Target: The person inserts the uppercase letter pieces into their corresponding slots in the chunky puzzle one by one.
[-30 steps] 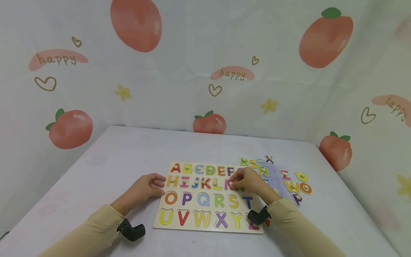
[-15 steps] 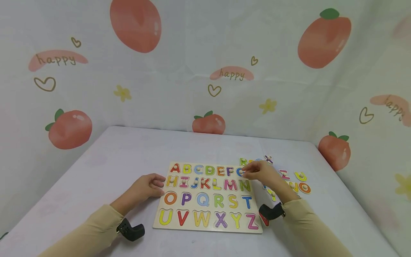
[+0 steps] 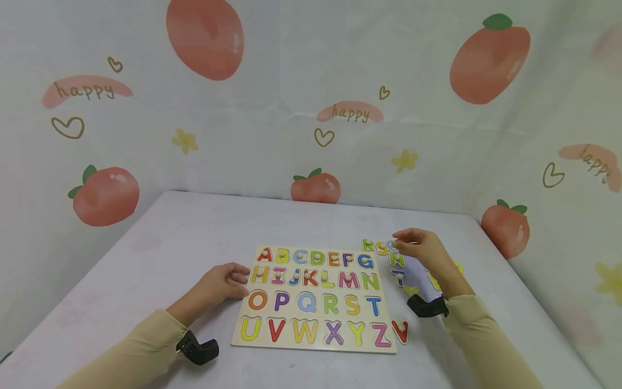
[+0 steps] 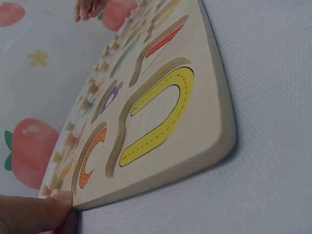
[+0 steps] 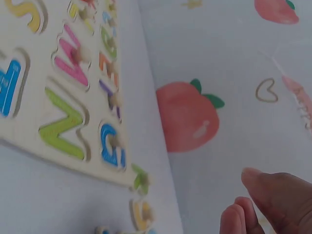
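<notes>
The right hand (image 3: 427, 254), fingers parted, is near loose letter pieces (image 3: 397, 260), far right; the left hand (image 3: 223, 283), relaxed, touches the letter board's (image 3: 322, 346) left edge.

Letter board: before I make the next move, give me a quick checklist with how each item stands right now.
1. Letter board lying flat on the table: ok.
2. Left hand touching the board's left edge: ok.
3. N slot unfilled: ok, no knobbed piece in it.
4. N piece in sight: ok, just right of the board.
5. Right hand carrying nothing: ok, no piece shows between thumb and fingers.
6. Right fingertips clear of the light-blue piece: cannot tell, they overlap it in the head view.
</notes>
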Demonstrator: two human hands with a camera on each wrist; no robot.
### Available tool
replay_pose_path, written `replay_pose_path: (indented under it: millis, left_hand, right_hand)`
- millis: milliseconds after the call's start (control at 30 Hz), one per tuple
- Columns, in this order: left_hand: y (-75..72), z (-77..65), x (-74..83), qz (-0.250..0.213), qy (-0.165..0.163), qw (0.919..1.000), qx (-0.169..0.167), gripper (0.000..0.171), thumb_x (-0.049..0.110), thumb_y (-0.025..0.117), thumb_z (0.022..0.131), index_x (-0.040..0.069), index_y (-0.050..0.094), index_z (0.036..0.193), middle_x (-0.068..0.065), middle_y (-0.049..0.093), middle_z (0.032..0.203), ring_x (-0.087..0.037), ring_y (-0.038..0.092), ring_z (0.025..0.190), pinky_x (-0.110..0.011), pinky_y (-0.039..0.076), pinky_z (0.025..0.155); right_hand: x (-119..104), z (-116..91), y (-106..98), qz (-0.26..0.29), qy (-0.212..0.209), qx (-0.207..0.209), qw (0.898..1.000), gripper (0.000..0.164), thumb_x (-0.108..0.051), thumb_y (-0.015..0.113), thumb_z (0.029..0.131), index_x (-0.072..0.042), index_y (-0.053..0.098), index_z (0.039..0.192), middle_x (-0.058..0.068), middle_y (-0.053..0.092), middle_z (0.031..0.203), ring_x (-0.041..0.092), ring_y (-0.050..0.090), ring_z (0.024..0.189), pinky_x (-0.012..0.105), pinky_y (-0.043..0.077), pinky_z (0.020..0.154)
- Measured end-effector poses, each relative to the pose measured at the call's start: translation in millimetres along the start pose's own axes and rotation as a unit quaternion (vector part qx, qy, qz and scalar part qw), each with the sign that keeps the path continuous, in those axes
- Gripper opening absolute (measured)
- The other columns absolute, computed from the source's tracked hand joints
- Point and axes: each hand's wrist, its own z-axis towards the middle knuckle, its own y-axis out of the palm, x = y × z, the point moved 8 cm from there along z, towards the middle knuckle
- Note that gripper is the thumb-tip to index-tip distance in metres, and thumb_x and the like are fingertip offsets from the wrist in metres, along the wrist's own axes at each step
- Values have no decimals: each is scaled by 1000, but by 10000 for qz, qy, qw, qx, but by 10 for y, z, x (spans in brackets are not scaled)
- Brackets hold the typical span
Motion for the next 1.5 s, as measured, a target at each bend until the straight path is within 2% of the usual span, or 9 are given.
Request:
replay_pose_path:
  millis: [267,467,600,867,1167,1367,1500]
  left_hand:
    - [1,-11,20,-40,82,10000,-13,49,8,79,76,-2,59,120,-7,64,96,-14,59,81,-31,51,74]
    - [9,-13,36,-69,102,9999,-20,49,7,78,76,-3,59,120,-7,64,96,-14,59,80,-30,51,74]
    - [16,-13,39,-61,95,9999,-20,49,8,78,76,-3,59,120,-7,63,96,-14,59,81,-31,51,75]
    - [10,-26,44,-50,64,10000,-10,49,9,78,77,-3,59,121,-7,63,97,-15,59,82,-32,51,76]
    - [5,-22,53,-45,48,10000,-18,49,9,78,77,-3,59,121,-7,63,97,-14,59,81,-31,51,75]
    - [5,-4,10,-11,-23,10000,-32,49,10,79,77,-1,59,121,-7,63,97,-15,59,82,-31,52,77]
    - [13,9,-14,-24,-59,9999,-80,49,9,78,77,-1,59,121,-7,63,97,-15,59,83,-29,51,76]
  right_hand:
    - [390,112,24,-14,617,65,9981,41,-22,65,92,1,58,125,19,61,120,20,62,96,25,53,82]
    - [672,195,72,18,1068,43,9943,39,-23,71,88,-1,63,119,16,65,116,20,56,96,29,42,82]
    - [755,223,97,-111,1245,-13,9922,36,-24,72,86,-4,66,116,14,67,113,23,54,98,34,39,84]
    - [729,226,121,-486,1281,-126,9905,30,-22,70,88,-5,67,112,7,66,98,21,52,90,34,38,79]
    - [634,217,127,-685,1137,-219,9909,22,-18,69,89,-3,68,105,7,65,93,20,52,84,32,38,73]
    - [458,182,134,-866,991,-186,9911,22,-20,69,89,-4,68,104,8,66,97,21,53,87,33,38,75]
    - [274,151,164,-1010,677,-170,9924,25,-22,70,87,-6,69,106,8,68,97,22,55,88,33,41,75]
